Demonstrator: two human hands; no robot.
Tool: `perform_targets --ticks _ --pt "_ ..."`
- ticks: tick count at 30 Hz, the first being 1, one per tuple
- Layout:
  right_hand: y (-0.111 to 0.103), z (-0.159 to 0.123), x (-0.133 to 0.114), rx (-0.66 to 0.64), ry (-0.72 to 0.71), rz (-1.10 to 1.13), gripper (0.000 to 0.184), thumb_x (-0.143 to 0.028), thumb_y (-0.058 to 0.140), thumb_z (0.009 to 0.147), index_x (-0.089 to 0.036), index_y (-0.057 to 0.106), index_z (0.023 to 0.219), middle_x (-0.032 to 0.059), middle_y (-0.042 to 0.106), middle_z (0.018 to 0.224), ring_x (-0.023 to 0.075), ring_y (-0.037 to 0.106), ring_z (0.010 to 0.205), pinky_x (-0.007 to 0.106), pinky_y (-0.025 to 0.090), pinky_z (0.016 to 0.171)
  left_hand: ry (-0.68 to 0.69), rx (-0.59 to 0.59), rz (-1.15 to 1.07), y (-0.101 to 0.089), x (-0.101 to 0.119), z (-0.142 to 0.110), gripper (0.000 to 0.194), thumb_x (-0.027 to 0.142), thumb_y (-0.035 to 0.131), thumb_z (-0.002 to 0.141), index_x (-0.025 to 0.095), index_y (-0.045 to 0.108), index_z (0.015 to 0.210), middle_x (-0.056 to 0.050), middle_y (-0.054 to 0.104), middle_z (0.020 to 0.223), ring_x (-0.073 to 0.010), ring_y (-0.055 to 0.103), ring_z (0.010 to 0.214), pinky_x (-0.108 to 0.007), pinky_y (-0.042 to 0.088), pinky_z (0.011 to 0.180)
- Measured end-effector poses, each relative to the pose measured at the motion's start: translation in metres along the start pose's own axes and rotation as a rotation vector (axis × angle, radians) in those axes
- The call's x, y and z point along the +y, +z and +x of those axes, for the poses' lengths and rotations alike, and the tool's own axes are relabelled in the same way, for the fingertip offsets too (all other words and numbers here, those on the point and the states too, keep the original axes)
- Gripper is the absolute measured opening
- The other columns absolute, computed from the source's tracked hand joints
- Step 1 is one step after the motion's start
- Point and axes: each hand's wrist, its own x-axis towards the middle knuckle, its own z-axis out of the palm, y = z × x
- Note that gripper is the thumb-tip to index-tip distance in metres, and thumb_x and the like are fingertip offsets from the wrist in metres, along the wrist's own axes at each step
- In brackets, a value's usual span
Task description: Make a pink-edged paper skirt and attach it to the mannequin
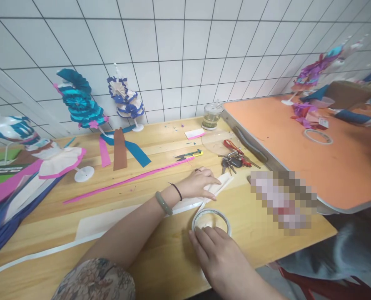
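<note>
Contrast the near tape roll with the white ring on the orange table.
The tape roll is held in the right grip; the white ring lies on the orange table, no hand on it. A pale strip runs from the tape roll; none shows at the white ring. Both look round.

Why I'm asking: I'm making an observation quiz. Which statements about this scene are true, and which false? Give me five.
1. The right hand holds a round, pale tape roll. True.
2. The left hand holds yellow-handled, dark-bladed scissors. False: the scissors lie on the light wooden table.
3. A smooth green bangle circles the left wrist. True.
4. Metal keys with a red strap lie on the orange tabletop. False: they lie on the wooden table.
5. A long, narrow pink strip lies on the wooden table. True.
</note>
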Motion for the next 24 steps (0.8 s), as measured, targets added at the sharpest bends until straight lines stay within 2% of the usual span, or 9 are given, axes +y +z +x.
perform_targets --ticks 5,8,12,15,18,20,24 --pt "-0.004 0.002 0.005 0.012 0.011 -0.023 0.026 -0.004 0.043 0.081 -0.002 0.062 0.098 0.0089 0.06 0.07 0.0209 0.053 0.061 0.033 0.04 0.052 -0.005 -0.006 -0.007 -0.004 0.003 -0.001 0.052 0.054 0.061 0.07 0.023 0.059 0.112 -0.006 0.055 0.099 -0.0222 0.045 0.1 -0.032 0.033 0.088" --pt "-0.01 0.001 0.012 0.019 0.027 -0.042 0.028 -0.005 0.04 0.083 -0.002 0.063 0.097 0.0083 0.06 0.067 0.0197 0.053 0.059 0.032 0.04 0.05 0.007 0.004 -0.046 -0.009 0.004 -0.001 0.047 0.051 0.055 0.077 0.02 0.058 0.112 -0.007 0.057 0.099 -0.0202 0.048 0.097 -0.031 0.035 0.088" --pt "-0.019 0.001 0.026 0.018 0.041 -0.073 0.033 -0.004 0.033 0.085 -0.002 0.065 0.094 0.0087 0.06 0.066 0.0197 0.054 0.057 0.031 0.039 0.048 -0.031 0.08 -0.072 -0.016 0.01 -0.01 0.037 0.041 0.046 0.087 0.017 0.056 0.113 -0.008 0.058 0.105 -0.0184 0.049 0.1 -0.03 0.036 0.09" --pt "-0.023 -0.001 0.039 0.026 0.053 -0.149 0.037 -0.004 0.029 0.086 -0.003 0.066 0.089 0.0085 0.06 0.064 0.0189 0.053 0.054 0.031 0.038 0.047 -0.084 0.164 -0.007 -0.018 0.019 -0.024 0.03 0.034 0.043 0.089 0.016 0.058 0.108 -0.008 0.059 0.103 -0.0187 0.048 0.101 -0.031 0.037 0.089" --pt "-0.024 -0.005 0.05 0.012 0.078 -0.186 0.037 -0.004 0.03 0.086 -0.004 0.066 0.089 0.008 0.061 0.064 0.0185 0.053 0.053 0.03 0.038 0.047 -0.141 0.197 0.094 -0.015 0.031 -0.039 0.025 0.027 0.04 0.09 0.016 0.061 0.099 -0.007 0.061 0.094 -0.019 0.05 0.095 -0.032 0.038 0.086" --pt "-0.025 -0.007 0.056 -0.005 0.091 -0.186 0.035 -0.004 0.032 0.085 -0.003 0.066 0.091 0.0077 0.061 0.065 0.0188 0.053 0.054 0.03 0.039 0.048 -0.17 0.179 0.142 -0.01 0.041 -0.045 0.026 0.025 0.039 0.09 0.016 0.063 0.093 -0.007 0.061 0.087 -0.0187 0.051 0.088 -0.032 0.039 0.081" --pt "-0.027 -0.011 0.06 -0.018 0.115 -0.18 0.032 -0.003 0.035 0.082 -0.004 0.066 0.09 0.0064 0.059 0.063 0.0187 0.053 0.054 0.03 0.039 0.048 -0.167 0.129 0.135 0.002 0.056 -0.044 0.025 0.02 0.038 0.09 0.017 0.063 0.093 -0.005 0.062 0.082 -0.0172 0.052 0.082 -0.03 0.04 0.076"
